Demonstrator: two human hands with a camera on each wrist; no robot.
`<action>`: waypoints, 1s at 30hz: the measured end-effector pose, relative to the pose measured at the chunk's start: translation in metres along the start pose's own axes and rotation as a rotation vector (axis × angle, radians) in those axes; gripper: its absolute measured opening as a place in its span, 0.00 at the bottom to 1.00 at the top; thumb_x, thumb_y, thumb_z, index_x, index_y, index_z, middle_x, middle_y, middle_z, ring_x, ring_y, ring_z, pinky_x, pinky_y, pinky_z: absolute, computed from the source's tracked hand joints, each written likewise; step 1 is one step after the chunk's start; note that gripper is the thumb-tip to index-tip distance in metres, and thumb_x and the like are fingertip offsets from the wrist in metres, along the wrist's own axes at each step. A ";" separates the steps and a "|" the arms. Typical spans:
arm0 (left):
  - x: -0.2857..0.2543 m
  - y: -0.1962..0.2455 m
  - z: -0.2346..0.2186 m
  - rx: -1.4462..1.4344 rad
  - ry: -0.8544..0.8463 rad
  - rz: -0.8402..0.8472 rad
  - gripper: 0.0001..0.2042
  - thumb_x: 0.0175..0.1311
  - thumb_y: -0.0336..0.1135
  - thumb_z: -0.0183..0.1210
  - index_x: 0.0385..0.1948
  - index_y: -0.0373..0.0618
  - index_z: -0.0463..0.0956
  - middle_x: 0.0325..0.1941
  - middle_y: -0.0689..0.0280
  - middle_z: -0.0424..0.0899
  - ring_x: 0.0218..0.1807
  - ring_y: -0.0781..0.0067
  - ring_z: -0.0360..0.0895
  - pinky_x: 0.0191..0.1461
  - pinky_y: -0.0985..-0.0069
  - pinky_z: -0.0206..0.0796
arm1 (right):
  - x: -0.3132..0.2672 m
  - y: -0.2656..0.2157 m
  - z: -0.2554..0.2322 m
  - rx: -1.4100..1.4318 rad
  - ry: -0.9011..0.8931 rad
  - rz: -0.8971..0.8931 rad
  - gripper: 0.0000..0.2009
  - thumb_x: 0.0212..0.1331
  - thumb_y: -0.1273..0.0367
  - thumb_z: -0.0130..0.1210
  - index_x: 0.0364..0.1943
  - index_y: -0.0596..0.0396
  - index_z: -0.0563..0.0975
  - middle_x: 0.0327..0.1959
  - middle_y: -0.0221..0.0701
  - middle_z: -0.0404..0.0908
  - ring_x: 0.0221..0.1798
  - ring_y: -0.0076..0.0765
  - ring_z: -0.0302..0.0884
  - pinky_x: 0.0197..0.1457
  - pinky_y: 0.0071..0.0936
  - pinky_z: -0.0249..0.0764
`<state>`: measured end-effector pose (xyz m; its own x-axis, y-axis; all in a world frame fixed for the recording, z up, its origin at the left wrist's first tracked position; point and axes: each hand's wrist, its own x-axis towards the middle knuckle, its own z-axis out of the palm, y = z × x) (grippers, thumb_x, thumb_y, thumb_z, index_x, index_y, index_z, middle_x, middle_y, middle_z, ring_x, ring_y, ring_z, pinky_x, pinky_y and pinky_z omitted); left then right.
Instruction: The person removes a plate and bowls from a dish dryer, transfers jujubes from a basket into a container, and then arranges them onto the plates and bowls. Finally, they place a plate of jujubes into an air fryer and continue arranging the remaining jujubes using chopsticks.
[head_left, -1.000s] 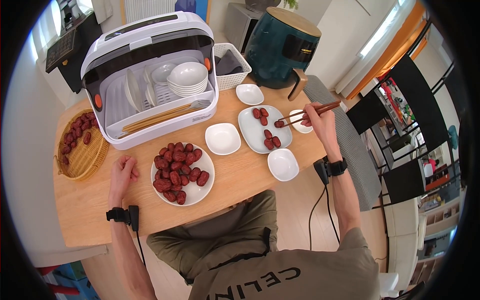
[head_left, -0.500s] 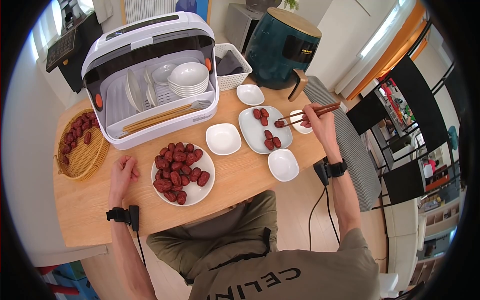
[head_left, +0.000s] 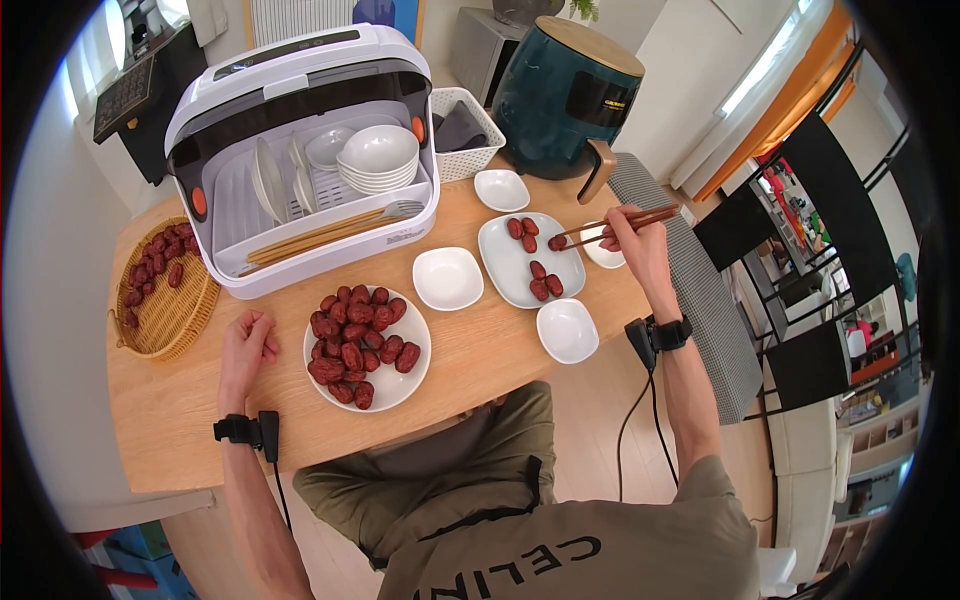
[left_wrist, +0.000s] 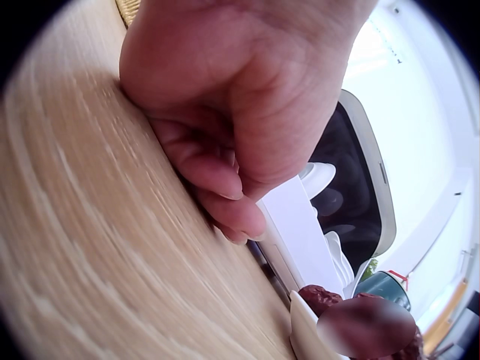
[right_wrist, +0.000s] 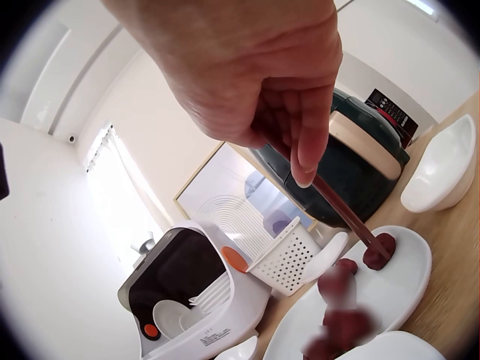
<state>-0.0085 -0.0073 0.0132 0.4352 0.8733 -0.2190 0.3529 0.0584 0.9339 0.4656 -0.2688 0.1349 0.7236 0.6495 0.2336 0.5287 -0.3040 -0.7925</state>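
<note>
My right hand (head_left: 640,250) holds a pair of brown chopsticks (head_left: 655,214) over the right side of the table. Their tips meet a single red date (right_wrist: 379,251) at the right part of a pale rectangular plate (head_left: 512,280). Two small groups of dates lie on that same plate, one toward the back and one toward the front. My left hand (head_left: 247,352) rests on the tabletop, fingers loosely curled around nothing. Just right of it is a round white plate (head_left: 418,375) heaped with dates (head_left: 352,330).
Small white dishes (head_left: 447,278) surround the rectangular plate, one partly behind my right hand. A wicker basket (head_left: 150,335) of dates sits far left. Along the back stand a dish rack (head_left: 330,255) with bowls and chopsticks, a white basket (head_left: 470,160) and a green air fryer (head_left: 555,100).
The chopstick tips and the date at them have shifted very slightly toward the back of the plate. My left hand stays where it was.
</note>
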 end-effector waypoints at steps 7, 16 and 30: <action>0.000 -0.001 0.000 -0.004 0.003 0.004 0.11 0.68 0.38 0.52 0.34 0.40 0.74 0.18 0.67 0.76 0.17 0.82 0.70 0.22 0.85 0.62 | 0.000 0.001 0.003 0.041 -0.012 0.022 0.13 0.65 0.65 0.54 0.36 0.65 0.80 0.27 0.33 0.82 0.28 0.25 0.82 0.32 0.18 0.79; 0.000 0.000 0.000 -0.003 -0.003 0.003 0.11 0.68 0.38 0.52 0.34 0.39 0.74 0.18 0.67 0.76 0.17 0.82 0.70 0.21 0.84 0.62 | 0.000 0.002 0.002 0.037 -0.018 0.031 0.13 0.65 0.65 0.53 0.37 0.65 0.80 0.27 0.33 0.82 0.29 0.25 0.82 0.32 0.19 0.80; -0.004 0.005 0.000 0.007 0.018 -0.003 0.11 0.68 0.38 0.52 0.32 0.39 0.74 0.18 0.67 0.76 0.18 0.82 0.71 0.23 0.84 0.64 | -0.008 -0.004 -0.001 0.104 0.007 -0.050 0.12 0.64 0.67 0.56 0.38 0.66 0.79 0.27 0.34 0.81 0.25 0.24 0.80 0.29 0.17 0.77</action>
<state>-0.0085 -0.0111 0.0183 0.4196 0.8815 -0.2163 0.3598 0.0573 0.9313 0.4583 -0.2733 0.1369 0.7007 0.6570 0.2781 0.5156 -0.1970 -0.8339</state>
